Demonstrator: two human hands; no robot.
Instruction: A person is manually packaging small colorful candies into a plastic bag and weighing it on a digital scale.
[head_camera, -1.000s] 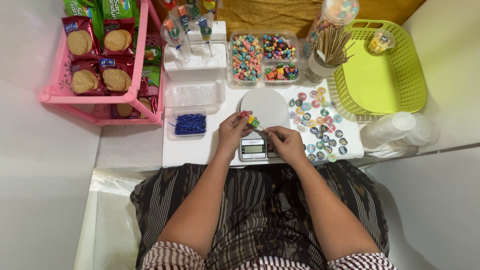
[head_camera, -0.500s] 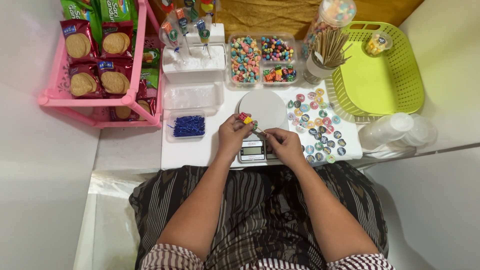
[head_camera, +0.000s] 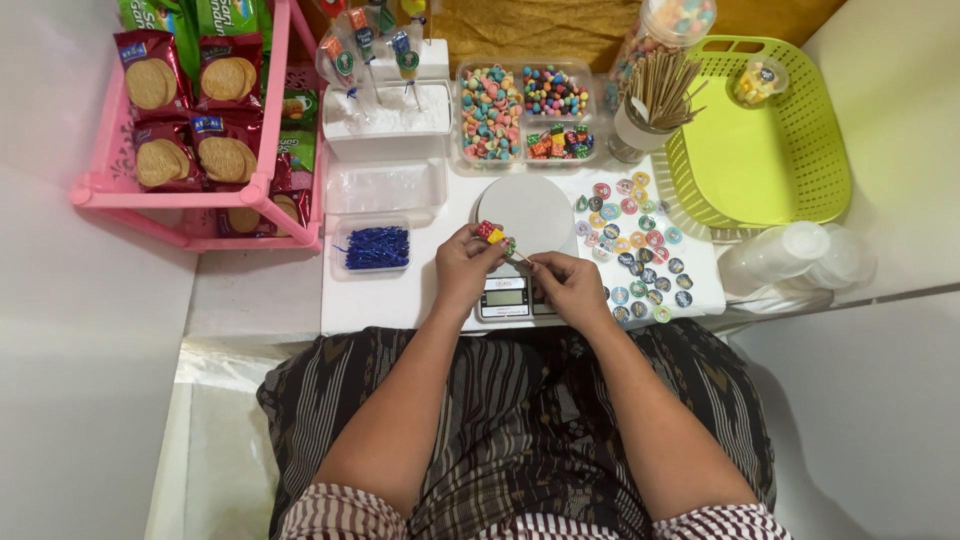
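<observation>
Overhead, from the head camera, I see my left hand (head_camera: 466, 268) pinching a few small candies (head_camera: 492, 234) between its fingertips, red and yellow ones. My right hand (head_camera: 572, 287) grips the bare end of a thin skewer (head_camera: 518, 254), whose other end runs up into those candies. Both hands are clenched on their loads. Right under the grip sits a scale (head_camera: 520, 250), its round white plate just beyond the candies. Left of the grip is a tub of blue ties (head_camera: 376, 247); right of it lie round stickers (head_camera: 640, 250). Farther beyond stands a candy tray (head_camera: 528, 112), and beside it a cup of sticks (head_camera: 655, 100).
</observation>
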